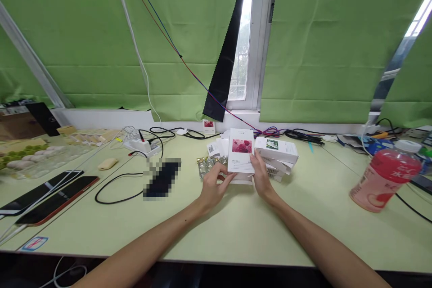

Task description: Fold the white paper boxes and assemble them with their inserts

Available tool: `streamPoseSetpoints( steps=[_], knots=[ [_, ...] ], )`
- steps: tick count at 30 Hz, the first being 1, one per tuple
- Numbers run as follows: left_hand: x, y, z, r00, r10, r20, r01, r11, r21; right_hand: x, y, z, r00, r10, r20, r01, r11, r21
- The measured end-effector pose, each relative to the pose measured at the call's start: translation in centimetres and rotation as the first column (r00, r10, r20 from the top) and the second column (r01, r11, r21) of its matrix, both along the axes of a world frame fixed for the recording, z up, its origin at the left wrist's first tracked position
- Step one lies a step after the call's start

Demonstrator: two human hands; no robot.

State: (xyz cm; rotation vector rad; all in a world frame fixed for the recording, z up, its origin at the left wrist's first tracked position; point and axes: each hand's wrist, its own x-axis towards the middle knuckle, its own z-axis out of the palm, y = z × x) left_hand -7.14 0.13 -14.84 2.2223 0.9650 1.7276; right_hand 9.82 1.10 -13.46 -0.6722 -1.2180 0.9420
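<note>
A white box with a red flower picture (241, 150) is tilted up between both hands at the middle of the table. My left hand (215, 184) pinches its lower left edge, thumb and fingers together. Along the box's right side, my right hand (262, 174) grips it with bent fingers. Behind and to the right lie several white boxes, the top one with a green and white picture (277, 146). Small metallic packets (204, 166) lie just left of the held box, partly hidden by my left hand.
A pink bottle (384, 177) stands at the right. Left are a pixelated dark phone (164, 179), two more phones (59, 200), a power strip (143, 146) with cables, and egg trays (33, 159). Black cable coils (302, 136) lie along the wall.
</note>
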Motion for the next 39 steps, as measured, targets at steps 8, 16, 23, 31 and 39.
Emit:
streamPoseSetpoints(
  steps=[8,16,23,31,39],
  knots=[
    [-0.2,0.7,-0.8,0.998,-0.015,0.067,0.027,0.982,-0.186,0.0,-0.3,0.3,1.000,0.001,0.006,-0.001,1.000,-0.018],
    [-0.2,0.5,0.0,0.999,-0.047,-0.022,0.040,0.961,-0.273,0.0,-0.5,0.4,1.000,0.000,0.011,0.000,1.000,-0.003],
    [-0.2,0.6,0.1,0.989,-0.146,0.005,0.140,0.933,-0.330,0.1,-0.6,0.6,1.000,-0.023,0.016,0.023,1.000,0.008],
    [0.0,0.3,0.5,0.965,-0.223,0.139,0.261,0.876,-0.405,0.1,-0.4,0.3,0.995,-0.095,0.028,0.094,0.995,0.028],
    [-0.4,0.9,1.2,0.941,-0.090,0.326,0.250,0.835,-0.491,-0.1,-0.6,-0.2,0.999,-0.013,0.051,0.015,0.999,-0.038]
  ],
)
